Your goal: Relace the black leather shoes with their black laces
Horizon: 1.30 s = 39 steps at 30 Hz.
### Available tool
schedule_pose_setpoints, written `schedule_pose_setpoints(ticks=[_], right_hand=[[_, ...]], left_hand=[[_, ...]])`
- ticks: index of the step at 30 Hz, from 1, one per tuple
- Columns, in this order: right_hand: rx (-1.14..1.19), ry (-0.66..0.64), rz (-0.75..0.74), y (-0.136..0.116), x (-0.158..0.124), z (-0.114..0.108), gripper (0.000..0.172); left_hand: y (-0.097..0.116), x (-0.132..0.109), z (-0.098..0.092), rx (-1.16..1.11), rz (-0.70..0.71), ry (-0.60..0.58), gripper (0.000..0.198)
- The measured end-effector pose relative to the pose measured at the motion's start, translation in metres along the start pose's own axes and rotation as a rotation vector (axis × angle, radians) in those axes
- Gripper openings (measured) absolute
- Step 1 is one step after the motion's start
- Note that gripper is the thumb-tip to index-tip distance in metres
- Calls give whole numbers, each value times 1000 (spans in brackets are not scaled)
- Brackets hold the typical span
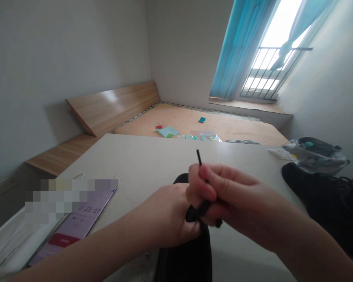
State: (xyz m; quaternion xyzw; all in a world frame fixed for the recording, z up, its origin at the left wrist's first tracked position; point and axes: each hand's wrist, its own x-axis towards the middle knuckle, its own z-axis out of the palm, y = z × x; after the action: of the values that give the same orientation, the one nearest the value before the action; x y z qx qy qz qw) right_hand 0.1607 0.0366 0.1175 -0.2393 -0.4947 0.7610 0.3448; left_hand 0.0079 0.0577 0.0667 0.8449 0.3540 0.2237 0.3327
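A black shoe (185, 262) lies on the white table (141, 160) at the bottom centre, its far end showing beyond my hands. My left hand (173, 215) rests over the shoe, fingers curled at its opening and laces; the fingertips are partly hidden behind my right hand. My right hand (220, 192) pinches a thin black lace (199, 157) between thumb and forefinger, with the lace end sticking up. Dark lace loops show below the pinching fingers, between the two hands.
Another black laced shoe (320, 203) sits at the right, near a clear plastic bag (320, 154). A phone (79, 223) and a white tray (2, 231) lie at the left. Beyond the table is a bed (238, 123) with small items.
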Motion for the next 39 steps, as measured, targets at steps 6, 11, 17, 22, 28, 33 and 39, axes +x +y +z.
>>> schedule_pose_setpoints(ticks=[6, 11, 17, 22, 28, 33, 39], right_hand=[[202, 198, -67, -5, 12, -22, 19], [278, 353, -72, -7, 18, -33, 20], [297, 430, -47, -9, 21, -34, 26], [283, 434, -35, -10, 20, -31, 28], [269, 293, -51, -9, 17, -32, 21], [205, 270, -57, -10, 17, -35, 23], [127, 219, -58, -8, 16, -32, 19]], left_hand=[[-5, 8, -13, -23, -66, -143, 11], [-1, 11, -16, -231, -108, 188, 16], [11, 6, -13, 164, -77, 179, 10], [9, 8, -14, 194, -157, 187, 18], [5, 11, -13, 244, -96, 23, 30], [7, 10, -11, 265, -101, 106, 29], [3, 11, -6, 168, -49, 107, 10]])
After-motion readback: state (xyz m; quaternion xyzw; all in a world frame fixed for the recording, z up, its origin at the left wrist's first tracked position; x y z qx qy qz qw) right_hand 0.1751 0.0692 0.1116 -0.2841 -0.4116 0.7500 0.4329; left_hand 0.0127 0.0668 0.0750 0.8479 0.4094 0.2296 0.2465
